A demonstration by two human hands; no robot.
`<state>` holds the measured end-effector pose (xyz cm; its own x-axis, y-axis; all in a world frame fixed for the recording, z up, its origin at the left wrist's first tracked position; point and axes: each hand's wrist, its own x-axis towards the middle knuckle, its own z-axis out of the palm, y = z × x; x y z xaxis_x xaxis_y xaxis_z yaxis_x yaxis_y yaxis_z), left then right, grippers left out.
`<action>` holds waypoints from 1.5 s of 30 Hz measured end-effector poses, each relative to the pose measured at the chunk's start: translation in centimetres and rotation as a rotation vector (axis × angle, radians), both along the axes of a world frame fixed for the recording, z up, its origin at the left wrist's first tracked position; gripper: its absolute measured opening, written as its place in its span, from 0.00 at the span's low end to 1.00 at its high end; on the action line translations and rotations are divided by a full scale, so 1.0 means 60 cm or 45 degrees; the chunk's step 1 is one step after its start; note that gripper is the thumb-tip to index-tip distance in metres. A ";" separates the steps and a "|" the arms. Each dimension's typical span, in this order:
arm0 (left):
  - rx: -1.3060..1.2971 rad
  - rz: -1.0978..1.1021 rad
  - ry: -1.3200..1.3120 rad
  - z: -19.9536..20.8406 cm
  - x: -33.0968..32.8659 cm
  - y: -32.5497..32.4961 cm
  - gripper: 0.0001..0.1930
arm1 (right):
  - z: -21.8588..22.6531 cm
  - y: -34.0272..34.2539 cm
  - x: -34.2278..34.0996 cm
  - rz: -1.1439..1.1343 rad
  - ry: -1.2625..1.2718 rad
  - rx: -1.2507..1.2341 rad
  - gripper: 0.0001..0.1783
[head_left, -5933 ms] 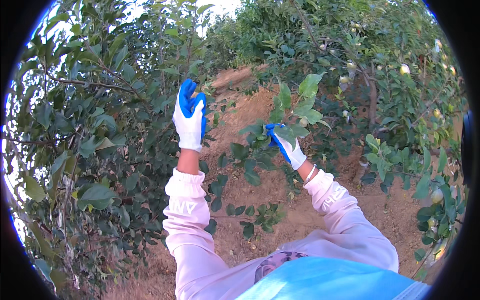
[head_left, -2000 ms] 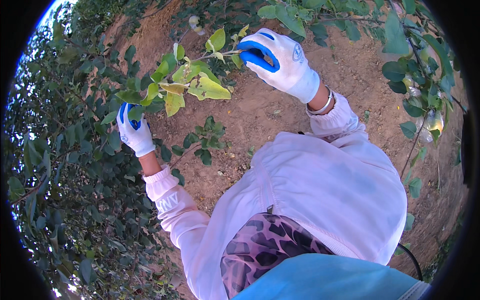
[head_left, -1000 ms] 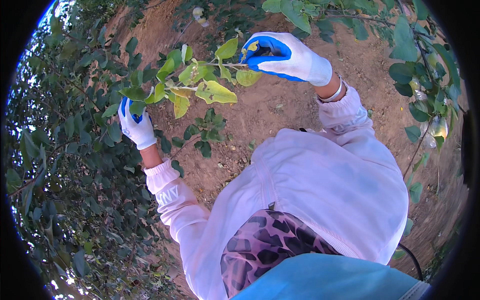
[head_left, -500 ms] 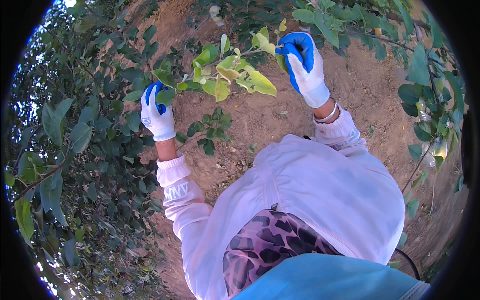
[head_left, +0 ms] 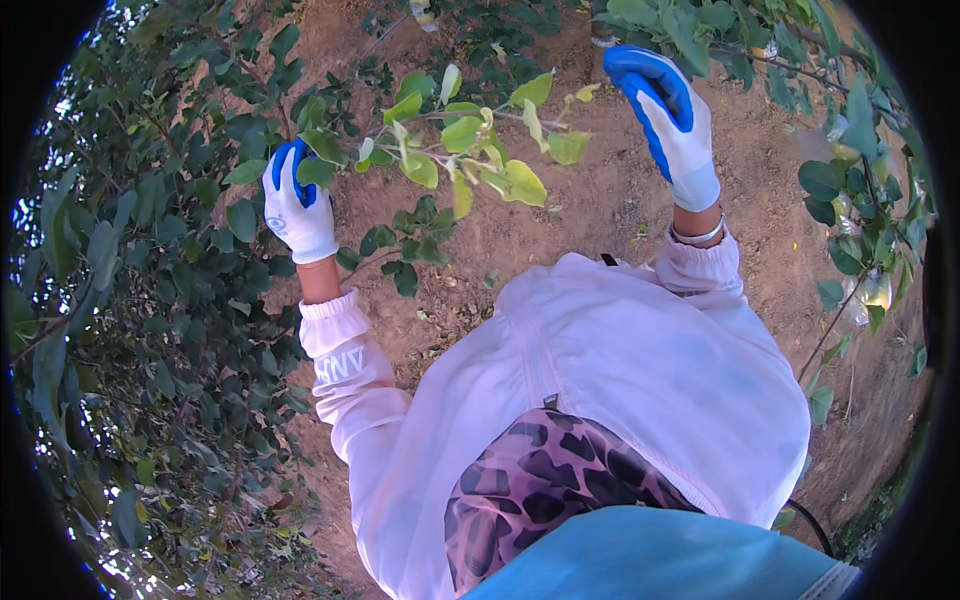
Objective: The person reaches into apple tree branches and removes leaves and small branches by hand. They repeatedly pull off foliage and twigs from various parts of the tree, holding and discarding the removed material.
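A leafy branch (head_left: 432,152) with pale green and yellowish leaves reaches across the upper middle, its tip pointing right. At its left end my left hand (head_left: 300,210), in a white glove with blue palm and fingers, is closed around the stem; leaves partly cover the fingertips. Off to the right of the branch tip, apart from it, is my right hand (head_left: 672,125) in a matching glove. Its fingers are bent and pressed together toward the upper left; whether something small is between them is hidden.
Dense dark green foliage (head_left: 170,330) fills the left side. More branches hang at the upper right, with clear-bagged fruit (head_left: 876,290) among the leaves. Brown bare soil (head_left: 590,220) lies below. A low leafy sprig (head_left: 410,245) grows near my left wrist.
My right hand has come off the branch tip and moved right and slightly up. The freed tip now shows. My left hand has shifted slightly left and up, still on the branch.
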<state>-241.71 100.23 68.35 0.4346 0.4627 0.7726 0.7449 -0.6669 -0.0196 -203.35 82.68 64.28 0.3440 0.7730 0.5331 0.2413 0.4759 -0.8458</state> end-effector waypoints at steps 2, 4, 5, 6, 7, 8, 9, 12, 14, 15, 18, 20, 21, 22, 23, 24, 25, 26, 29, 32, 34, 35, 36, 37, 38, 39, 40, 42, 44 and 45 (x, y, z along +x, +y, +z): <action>0.010 0.014 0.008 -0.005 -0.003 0.007 0.23 | 0.044 -0.010 -0.023 0.107 -0.085 0.148 0.18; 0.004 0.004 -0.010 -0.004 -0.001 0.012 0.22 | 0.067 -0.004 -0.043 0.185 -0.388 0.243 0.18; 0.001 0.004 -0.019 -0.003 -0.001 0.013 0.22 | 0.079 -0.001 -0.054 0.218 -0.534 0.233 0.18; 0.014 0.008 -0.008 -0.001 -0.002 0.011 0.22 | 0.084 0.011 -0.066 0.187 -0.669 0.333 0.20; 0.021 0.002 -0.005 -0.001 -0.003 0.009 0.22 | 0.088 0.025 -0.077 0.159 -0.806 0.432 0.22; 0.028 -0.003 -0.001 -0.001 -0.004 0.008 0.22 | 0.097 0.036 -0.085 0.120 -0.904 0.492 0.24; 0.037 -0.011 0.000 0.000 -0.004 0.007 0.22 | 0.099 0.043 -0.093 0.125 -0.935 0.484 0.23; 0.025 -0.019 0.003 0.005 -0.002 0.000 0.22 | 0.098 0.054 -0.111 0.124 -0.991 0.471 0.20; 0.036 -0.032 -0.004 0.004 -0.005 -0.004 0.21 | 0.094 0.058 -0.116 0.164 -1.033 0.431 0.20; 0.037 -0.039 -0.005 0.001 -0.006 -0.005 0.21 | 0.091 0.060 -0.117 0.186 -1.052 0.407 0.19; 0.021 -0.033 0.000 0.000 -0.003 -0.006 0.21 | 0.082 0.064 -0.119 0.154 -1.105 0.449 0.19; 0.024 -0.040 0.005 -0.001 -0.002 -0.003 0.21 | 0.078 0.064 -0.118 0.172 -1.130 0.420 0.20; 0.029 -0.041 0.007 -0.002 -0.003 -0.002 0.21 | 0.078 0.061 -0.118 0.199 -1.140 0.389 0.20; 0.051 -0.046 0.002 -0.004 -0.005 -0.001 0.21 | 0.077 0.059 -0.117 0.226 -1.150 0.358 0.20; 0.045 -0.030 0.002 -0.003 -0.004 -0.003 0.21 | 0.074 0.059 -0.117 0.207 -1.163 0.357 0.20; 0.041 -0.020 0.002 0.000 0.000 -0.004 0.21 | 0.071 0.058 -0.117 0.181 -1.178 0.356 0.21; 0.036 -0.009 0.002 0.002 0.003 -0.005 0.21 | 0.067 0.057 -0.118 0.156 -1.192 0.355 0.21; 0.033 -0.009 0.000 0.001 0.003 -0.004 0.21 | 0.064 0.056 -0.119 0.134 -1.203 0.342 0.21; 0.027 -0.009 -0.001 -0.001 0.003 -0.001 0.20 | 0.060 0.060 -0.124 0.091 -1.214 0.318 0.22; 0.034 -0.027 0.003 -0.008 0.001 0.001 0.21 | 0.059 0.062 -0.130 0.083 -1.176 0.314 0.22; 0.028 -0.031 0.028 -0.008 0.003 0.005 0.21 | 0.055 0.068 -0.128 0.093 -1.108 0.306 0.21; 0.021 -0.021 0.024 -0.009 0.004 0.005 0.22 | 0.049 0.073 -0.128 0.067 -1.025 0.318 0.21; 0.023 -0.014 0.014 -0.009 0.004 0.003 0.22 | 0.042 0.078 -0.129 0.036 -0.948 0.338 0.20; 0.026 -0.008 0.005 -0.010 0.004 0.003 0.22 | 0.036 0.083 -0.129 0.005 -0.870 0.357 0.19; 0.022 -0.018 0.005 -0.013 0.005 0.005 0.22 | 0.031 0.084 -0.125 0.018 -0.770 0.353 0.19; 0.024 -0.014 0.004 -0.014 0.000 0.006 0.22 | 0.039 0.082 -0.121 -0.002 -0.666 0.375 0.16; 0.026 -0.009 0.003 -0.012 -0.003 0.006 0.22 | 0.037 0.081 -0.112 -0.038 -0.575 0.395 0.15; -0.041 0.002 -0.022 -0.007 0.007 0.007 0.23 | 0.040 0.074 -0.091 -0.048 -0.356 0.447 0.10; -0.042 0.026 -0.030 -0.003 0.008 0.011 0.23 | 0.023 0.073 -0.081 -0.067 -0.048 0.385 0.10; -0.063 0.007 -0.061 -0.004 0.008 0.014 0.23 | 0.017 0.067 -0.077 -0.073 0.103 0.333 0.10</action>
<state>-241.21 101.07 68.13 0.3954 0.5032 0.7684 0.7477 -0.6622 0.0489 -207.95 86.72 65.33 0.4328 0.5907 0.6810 0.2107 0.6682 -0.7135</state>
